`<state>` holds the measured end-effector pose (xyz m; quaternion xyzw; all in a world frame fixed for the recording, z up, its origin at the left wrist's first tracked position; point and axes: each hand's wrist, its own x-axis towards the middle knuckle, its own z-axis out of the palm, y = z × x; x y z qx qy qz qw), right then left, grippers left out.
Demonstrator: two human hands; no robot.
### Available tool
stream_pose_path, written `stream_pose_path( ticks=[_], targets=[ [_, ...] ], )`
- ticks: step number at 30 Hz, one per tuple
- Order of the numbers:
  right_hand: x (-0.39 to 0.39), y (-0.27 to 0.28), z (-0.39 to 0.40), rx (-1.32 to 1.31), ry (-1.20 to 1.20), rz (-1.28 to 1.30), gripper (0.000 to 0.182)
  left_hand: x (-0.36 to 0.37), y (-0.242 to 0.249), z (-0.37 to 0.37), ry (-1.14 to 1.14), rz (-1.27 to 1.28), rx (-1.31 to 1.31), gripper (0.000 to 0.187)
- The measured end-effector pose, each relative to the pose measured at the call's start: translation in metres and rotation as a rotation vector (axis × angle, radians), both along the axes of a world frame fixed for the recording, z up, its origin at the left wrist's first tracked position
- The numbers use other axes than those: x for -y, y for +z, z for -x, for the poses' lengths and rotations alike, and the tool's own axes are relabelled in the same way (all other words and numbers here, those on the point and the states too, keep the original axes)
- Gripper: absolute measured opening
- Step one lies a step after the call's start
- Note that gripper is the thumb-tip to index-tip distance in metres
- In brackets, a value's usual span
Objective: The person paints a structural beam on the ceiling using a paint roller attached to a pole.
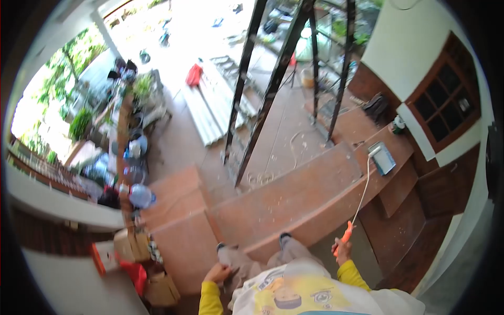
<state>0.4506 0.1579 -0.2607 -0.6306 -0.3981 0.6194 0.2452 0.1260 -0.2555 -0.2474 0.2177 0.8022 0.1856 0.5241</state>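
My right hand is closed around the orange handle of a paint roller. Its long thin rod runs up and away from me to a white roller head, which lies at the edge of a paint tray on the tiled ledge. Down by my trouser leg, my left hand has its fingers curled in. Whether anything is inside that hand is hidden. A small paint can stands behind the tray, against the wall.
A tall dark stepladder stands on the lower floor ahead. Tiled steps drop away before my feet. Long pale panels with a red bag lie beyond. At left are a large water bottle and cardboard boxes.
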Motion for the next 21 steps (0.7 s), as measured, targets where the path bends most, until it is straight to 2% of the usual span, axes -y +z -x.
stream_pose_path(
  ticks=[2,4,6,8,9,11,12,13,14,15,17,18,20,21],
  targets=[
    [0.015,0.004,0.008,0.066,0.012,-0.027,0.017,0.003,-0.001,0.021,-0.110,-0.039,0.047,0.038],
    [0.021,0.000,0.006,0.098,0.009,-0.076,0.017,-0.001,0.011,0.030,-0.110,-0.040,0.145,0.035],
    [0.037,-0.003,0.024,0.078,-0.044,-0.124,0.017,-0.002,-0.002,0.070,-0.371,0.035,0.182,0.035],
    [0.081,0.000,0.052,0.018,-0.120,-0.158,0.017,0.016,-0.052,0.133,-0.710,0.036,0.066,0.032],
    [0.100,0.007,0.079,-0.025,-0.150,-0.185,0.017,-0.003,-0.045,0.176,-0.658,-0.092,0.039,0.031],
    [0.138,0.035,0.106,-0.045,-0.159,-0.209,0.017,-0.019,-0.017,0.216,-0.507,-0.332,0.079,0.029],
    [0.155,0.048,0.119,-0.079,-0.189,-0.190,0.017,-0.025,-0.068,0.247,-0.405,-0.355,0.073,0.034],
    [0.164,0.062,0.137,-0.106,-0.208,-0.174,0.017,-0.055,-0.043,0.267,-0.316,-0.354,0.138,0.042],
    [0.178,0.072,0.148,-0.131,-0.228,-0.155,0.017,-0.080,-0.044,0.290,-0.374,-0.421,-0.057,0.045],
    [0.195,0.081,0.152,-0.107,-0.211,-0.129,0.017,-0.115,-0.016,0.301,-0.414,-0.473,-0.187,0.048],
    [0.199,0.106,0.165,-0.118,-0.193,-0.131,0.017,-0.147,0.030,0.307,-0.362,-0.535,-0.264,0.051],
    [0.201,0.107,0.163,-0.108,-0.180,-0.111,0.016,-0.200,0.052,0.320,-0.341,-0.639,-0.340,0.053],
    [0.202,0.102,0.158,-0.055,-0.167,-0.086,0.016,-0.243,0.022,0.334,-0.239,-0.818,-0.289,0.060],
    [0.200,0.102,0.155,-0.023,-0.147,-0.108,0.020,-0.265,0.019,0.333,-0.182,-0.751,-0.257,0.065]
  ],
)
